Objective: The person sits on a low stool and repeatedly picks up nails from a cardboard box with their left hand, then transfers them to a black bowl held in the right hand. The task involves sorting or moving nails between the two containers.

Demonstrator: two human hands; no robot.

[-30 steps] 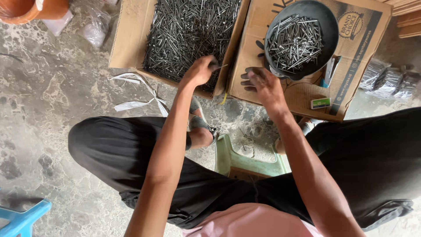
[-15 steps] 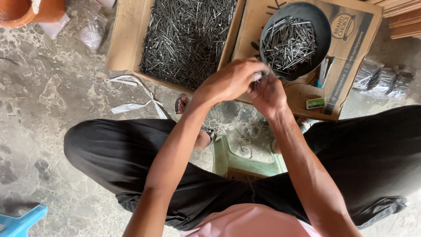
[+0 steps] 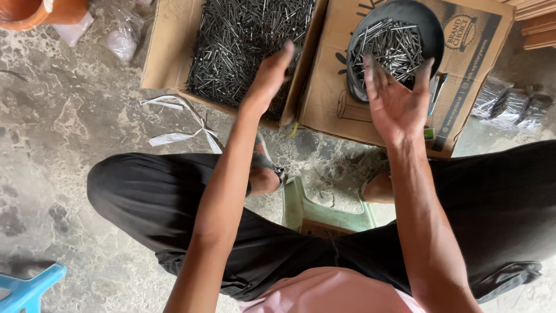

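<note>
The loose nails [image 3: 246, 43] fill an open cardboard box [image 3: 165, 52] in front of the seated person, within easy reach. The left hand [image 3: 269, 75] hovers above them, fingers loosely extended, holding nothing visible. The right hand [image 3: 397, 98] is spread open and empty beside the dark bowl of nails [image 3: 399, 43], which rests on a flattened carton [image 3: 463, 69].

The person wears loose black trousers [image 3: 498, 197], a pale pink top [image 3: 330, 293] at six o'clock, grey-strapped sandals [image 3: 267, 165], and no sleeves over bare forearms and hands.
</note>
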